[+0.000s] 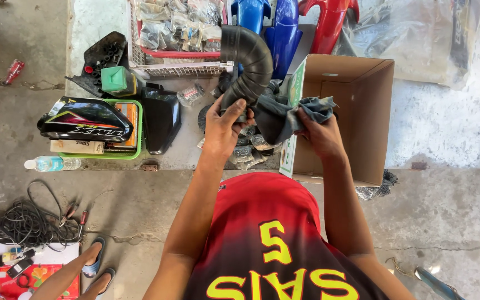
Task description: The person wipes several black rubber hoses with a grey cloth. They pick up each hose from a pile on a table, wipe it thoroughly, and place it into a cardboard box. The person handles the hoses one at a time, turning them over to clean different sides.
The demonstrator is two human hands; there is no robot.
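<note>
Head view: left hand point(224, 123) fingers wrapped around curved black rubber hose point(249, 58), right hand point(319, 133) fingers clutching grey rag point(284, 115) just beside open cardboard box point(362, 111) on bench point(440, 122).

A black hose point(248, 61), a grey-blue rag point(295, 114), a brown cardboard box point(362, 116), blue and red fenders point(306, 25), a green tray point(134, 150), a pale grey tabletop point(445, 122).
</note>
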